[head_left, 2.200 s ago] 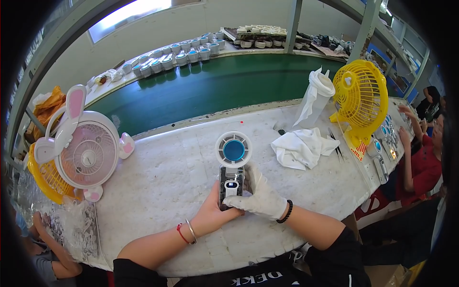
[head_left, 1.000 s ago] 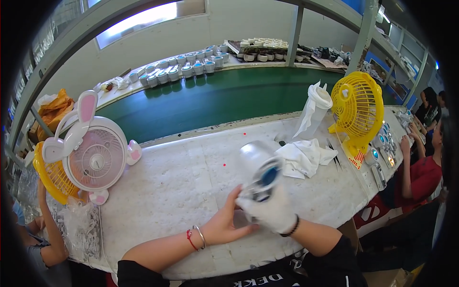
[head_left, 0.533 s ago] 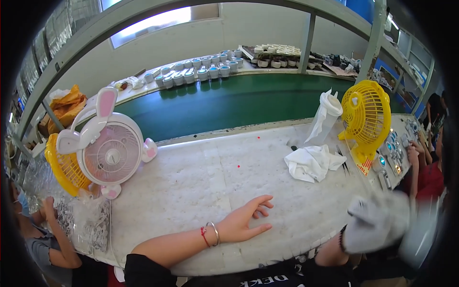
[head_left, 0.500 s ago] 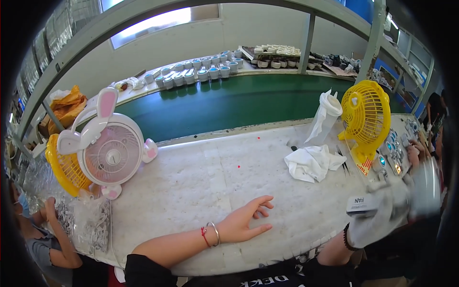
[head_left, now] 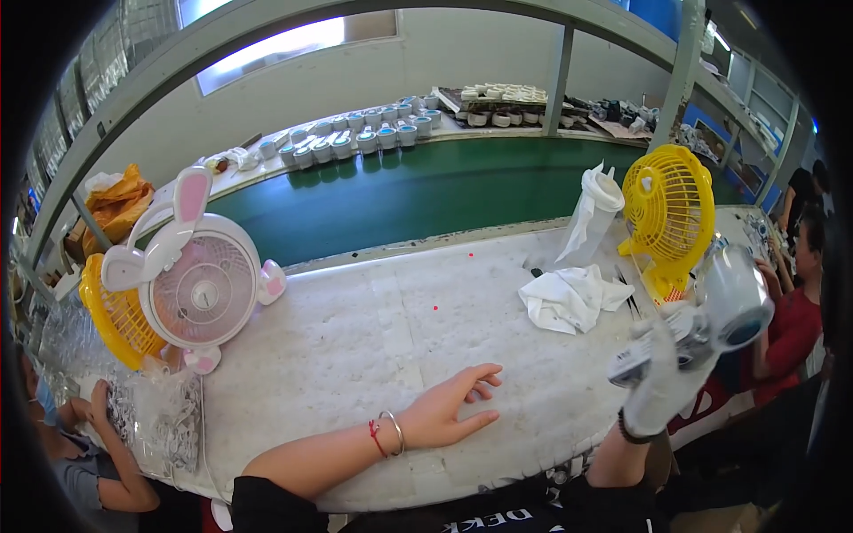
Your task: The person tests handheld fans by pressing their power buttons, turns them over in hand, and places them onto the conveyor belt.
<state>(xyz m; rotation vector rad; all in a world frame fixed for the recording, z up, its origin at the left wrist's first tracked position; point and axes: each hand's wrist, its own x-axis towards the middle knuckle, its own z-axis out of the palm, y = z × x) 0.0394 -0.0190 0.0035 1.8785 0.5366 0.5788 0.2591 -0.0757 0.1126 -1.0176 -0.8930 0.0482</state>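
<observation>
My left hand, bare with a bangle and red cord at the wrist, rests on the white worktable; its fingers are apart and hold nothing. My right hand, in a white glove, is closed around a grey fan part with a round, cup-shaped end and a flat handle-like body. This part is raised over the table's right side, its round end toward the right. A crumpled white cloth lies left of it, and a yellow fan stands just behind.
On the left stands a white-and-pink rabbit-eared fan, overlapping another yellow fan. A white paper-wrapped roll and dark tweezers are at the right. Beyond runs a green conveyor belt, with several grey cups behind. People sit at both sides.
My right hand has moved leftward and slightly up with the fan part, now less blurred, its round end in plain view. The view has shifted slightly; my left hand stays put on the table.
</observation>
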